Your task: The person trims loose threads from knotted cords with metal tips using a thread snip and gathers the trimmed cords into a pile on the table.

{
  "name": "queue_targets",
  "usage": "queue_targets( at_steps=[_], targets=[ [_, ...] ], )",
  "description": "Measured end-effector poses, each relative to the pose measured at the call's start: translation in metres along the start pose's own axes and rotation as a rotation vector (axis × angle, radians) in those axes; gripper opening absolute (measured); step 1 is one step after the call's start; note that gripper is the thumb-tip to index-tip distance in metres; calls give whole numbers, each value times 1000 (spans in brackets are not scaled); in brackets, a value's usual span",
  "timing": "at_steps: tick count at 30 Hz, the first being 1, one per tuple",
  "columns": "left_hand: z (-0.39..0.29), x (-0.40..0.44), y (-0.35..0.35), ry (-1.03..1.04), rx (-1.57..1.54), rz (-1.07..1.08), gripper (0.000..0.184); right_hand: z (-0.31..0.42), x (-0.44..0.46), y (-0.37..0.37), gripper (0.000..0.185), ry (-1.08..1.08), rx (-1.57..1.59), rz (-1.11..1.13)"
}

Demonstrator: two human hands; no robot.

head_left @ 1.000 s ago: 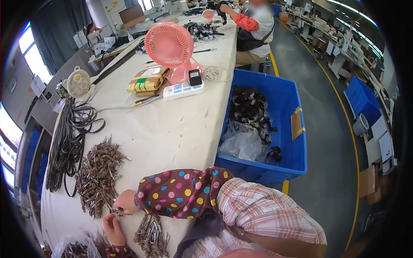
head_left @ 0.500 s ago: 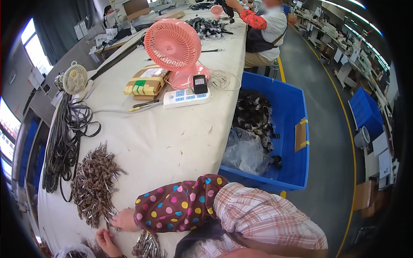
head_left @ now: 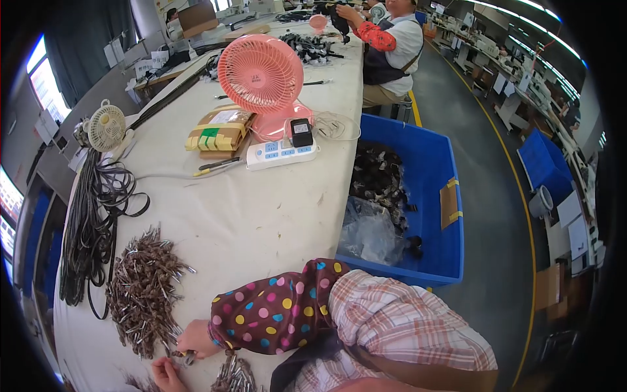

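At the lower right edge of a big pile of brown pieces with metallic tips [head_left: 142,294], my right hand [head_left: 198,340] is closed, its fingertips on a small piece [head_left: 188,357] too small to make out well. My left hand [head_left: 167,375] lies just below and left of it near the bottom edge, fingers curled, and what it holds, if anything, is hidden. A smaller group of similar pieces [head_left: 235,377] lies on the table [head_left: 241,215] below my right sleeve.
Black cords [head_left: 91,228] hang at the left by a white fan [head_left: 106,127]. A pink fan [head_left: 260,73], a power strip [head_left: 282,154] and a taped package [head_left: 219,129] stand farther back. Right of the table is a blue bin [head_left: 431,196]; a person [head_left: 392,52] sits beyond.
My right hand has moved from the big pile's edge back beside my left hand, now with a small piece at its fingertips. The camera view has shifted slightly.
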State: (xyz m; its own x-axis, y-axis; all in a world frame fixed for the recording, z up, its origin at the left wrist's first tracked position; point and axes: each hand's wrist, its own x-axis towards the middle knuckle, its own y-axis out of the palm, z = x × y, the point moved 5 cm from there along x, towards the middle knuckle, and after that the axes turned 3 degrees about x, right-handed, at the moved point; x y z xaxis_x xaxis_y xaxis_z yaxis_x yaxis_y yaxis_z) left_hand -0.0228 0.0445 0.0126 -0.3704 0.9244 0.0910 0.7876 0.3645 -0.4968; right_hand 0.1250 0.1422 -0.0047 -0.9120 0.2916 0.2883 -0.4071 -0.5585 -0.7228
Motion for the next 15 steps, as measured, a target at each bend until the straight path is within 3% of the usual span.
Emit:
queue_targets(
  at_steps=[4,7,10,15],
  targets=[
    [-27,-9,6,88,62,40,20,3,3,-2,25,9,-52,26],
    [-4,-4,3,70,37,81,22,2,3,-4,21,53,-27,-2],
    [22,4,5,39,-158,32,7,2,4,-4,21,76,-27,-34],
    [17,4,7,83,-144,70,7,-1,4,-1,22,77,-49,-99]
  ],
)
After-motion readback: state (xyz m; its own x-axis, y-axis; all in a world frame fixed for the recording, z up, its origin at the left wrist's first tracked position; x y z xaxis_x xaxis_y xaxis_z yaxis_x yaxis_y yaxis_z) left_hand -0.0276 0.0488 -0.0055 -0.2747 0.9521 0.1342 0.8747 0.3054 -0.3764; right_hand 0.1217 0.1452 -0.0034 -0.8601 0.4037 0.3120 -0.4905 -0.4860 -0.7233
